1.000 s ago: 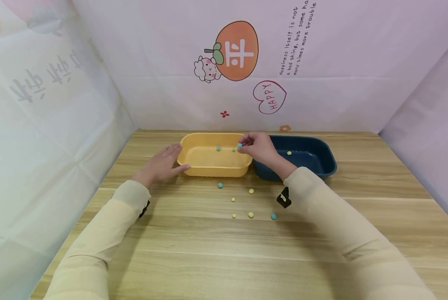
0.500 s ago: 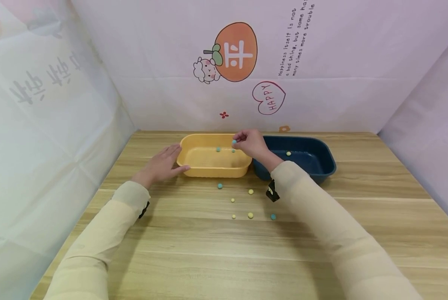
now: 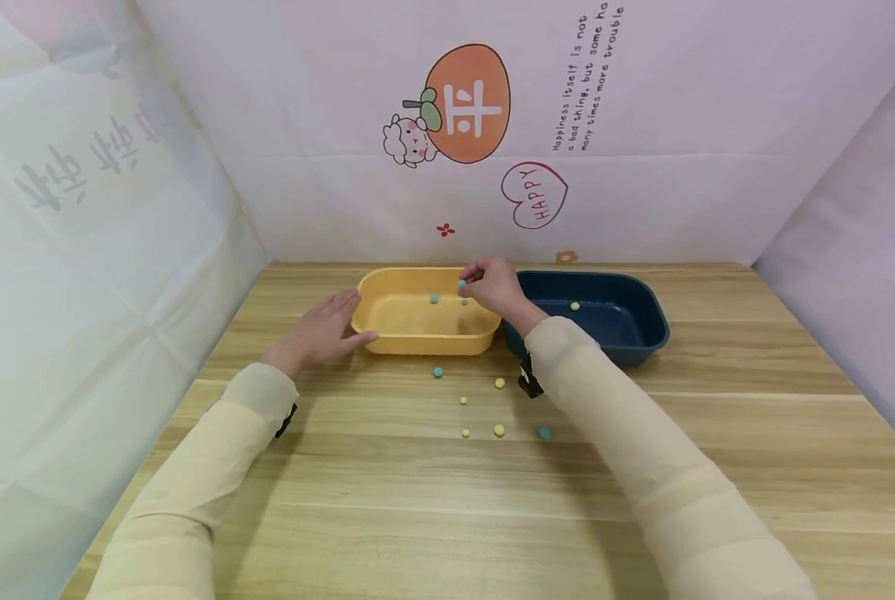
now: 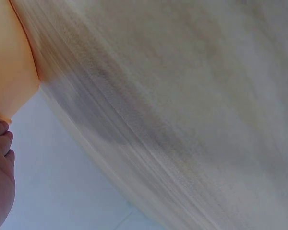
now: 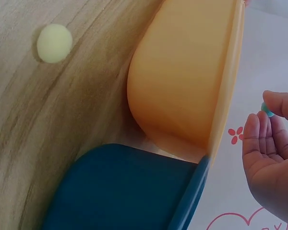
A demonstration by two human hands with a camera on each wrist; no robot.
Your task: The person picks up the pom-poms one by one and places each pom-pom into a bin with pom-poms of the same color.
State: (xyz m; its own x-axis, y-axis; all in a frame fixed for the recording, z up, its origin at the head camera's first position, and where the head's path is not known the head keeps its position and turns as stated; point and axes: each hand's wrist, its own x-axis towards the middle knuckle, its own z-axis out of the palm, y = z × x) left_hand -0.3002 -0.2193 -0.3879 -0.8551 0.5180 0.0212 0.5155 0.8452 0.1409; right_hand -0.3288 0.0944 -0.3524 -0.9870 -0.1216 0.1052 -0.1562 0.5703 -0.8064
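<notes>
My right hand [image 3: 494,286] pinches a small blue ball [image 5: 267,109] between thumb and fingertips, above the right part of the yellow basin [image 3: 431,343]. Inside that basin lie two blue balls, one at the middle [image 3: 434,298] and a smaller ball [image 3: 464,302] just below the pinching fingers in the head view. At the basin's left end rests my left hand [image 3: 318,332], its fingers extended along the rim and its thumb at the front edge. The left wrist view catches only part of this hand, with the fingertips at the rim.
A dark blue basin [image 3: 635,357] stands against the yellow one on the right, with a yellow ball [image 3: 574,306] inside. Several yellow balls and two blue ones, such as this blue ball [image 3: 437,372], lie on the wooden table in front. A printed cloth hangs behind.
My right hand has shifted left with the blue ball, from the yellow basin's right end to further over its inside. The left hand keeps its place.
</notes>
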